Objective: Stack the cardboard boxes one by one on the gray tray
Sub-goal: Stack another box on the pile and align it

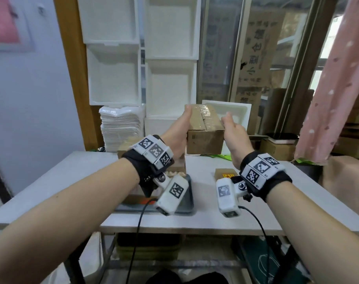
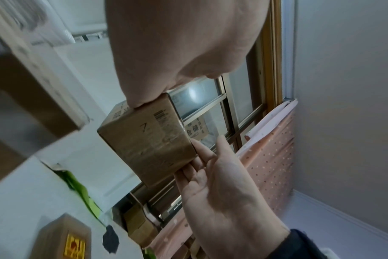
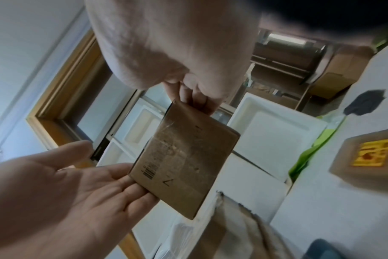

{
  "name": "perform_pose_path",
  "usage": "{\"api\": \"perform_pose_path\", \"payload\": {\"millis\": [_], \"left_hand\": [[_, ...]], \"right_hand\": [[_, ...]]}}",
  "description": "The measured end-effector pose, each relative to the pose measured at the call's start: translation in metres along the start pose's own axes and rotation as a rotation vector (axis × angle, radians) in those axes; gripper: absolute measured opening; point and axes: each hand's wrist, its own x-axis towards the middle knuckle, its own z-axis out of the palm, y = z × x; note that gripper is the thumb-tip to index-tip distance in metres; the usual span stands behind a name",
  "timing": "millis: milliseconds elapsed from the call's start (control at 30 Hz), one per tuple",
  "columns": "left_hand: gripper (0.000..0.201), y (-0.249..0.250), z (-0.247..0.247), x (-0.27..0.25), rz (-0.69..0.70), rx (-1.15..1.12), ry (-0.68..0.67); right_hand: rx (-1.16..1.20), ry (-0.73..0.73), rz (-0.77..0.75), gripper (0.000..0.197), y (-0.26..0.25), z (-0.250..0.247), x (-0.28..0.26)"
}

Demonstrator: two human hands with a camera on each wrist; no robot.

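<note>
Taped cardboard box (image 1: 205, 128) held above bench (image 1: 51, 181) rear edge; left hand (image 1: 177, 132), right hand (image 1: 235, 136) press its sides, fingers straight.

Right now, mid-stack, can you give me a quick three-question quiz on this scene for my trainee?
1. True or false: the taped cardboard box rests on the white table.
2. Where is the small yellow-labelled box? A) on the gray tray B) on the white table, right of the gray tray C) in the right hand
3. How many hands touch the taped cardboard box?

Key: 1 false: it is held in the air between the left hand and the right hand. 2 B. 3 two.
</note>
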Motion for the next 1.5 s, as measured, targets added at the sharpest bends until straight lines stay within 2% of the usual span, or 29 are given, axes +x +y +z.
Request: {"api": "perform_pose_path", "payload": {"millis": [233, 400, 533, 600, 733, 867, 1033, 1133, 1167, 1300, 1500], "left_hand": [[0.06, 0.021, -0.059, -0.016, -0.003, 0.042, 0.047], [0.067, 0.015, -0.101, -0.006, -0.045, 0.012, 0.078], [0.064, 0.004, -0.12, -0.004, -0.085, 0.037, 0.032], [0.062, -0.001, -0.121, -0.005, -0.089, 0.085, 0.028], [0.068, -0.004, -0.133, 0.012, -0.111, 0.036, 0.042], [0.085, 0.002, -0.151, 0.046, -0.128, 0.012, 0.076], [0.081, 0.006, -0.158, 0.081, -0.113, 0.087, 0.103], [0.083, -0.001, -0.164, 0.099, -0.151, 0.126, 0.141], [0.08, -0.006, -0.166, 0.106, -0.179, 0.134, 0.145], [0.035, -0.021, -0.162, 0.111, -0.249, 0.119, 0.075], [0.031, -0.018, -0.166, 0.107, -0.218, 0.09, 0.088]], "right_hand": [[-0.021, -0.085, -0.015, 0.072, -0.018, 0.069, 0.005], [-0.095, -0.094, -0.049, 0.066, -0.017, 0.108, 0.006], [-0.181, -0.08, -0.115, 0.055, -0.002, 0.126, 0.006], [-0.217, -0.068, -0.159, 0.041, 0.006, 0.129, 0.005], [-0.258, -0.02, -0.183, 0.031, 0.008, 0.13, 0.008], [-0.208, 0.009, -0.163, 0.032, 0.014, 0.13, 0.014], [-0.141, 0.008, -0.169, 0.023, 0.025, 0.13, 0.015], [-0.108, 0.001, -0.171, 0.021, 0.027, 0.131, 0.016], [-0.096, 0.0, -0.169, 0.021, 0.028, 0.132, 0.016], [-0.074, -0.009, -0.166, 0.019, 0.029, 0.132, 0.018], [-0.058, -0.027, -0.174, 0.03, 0.031, 0.133, 0.017]]}}
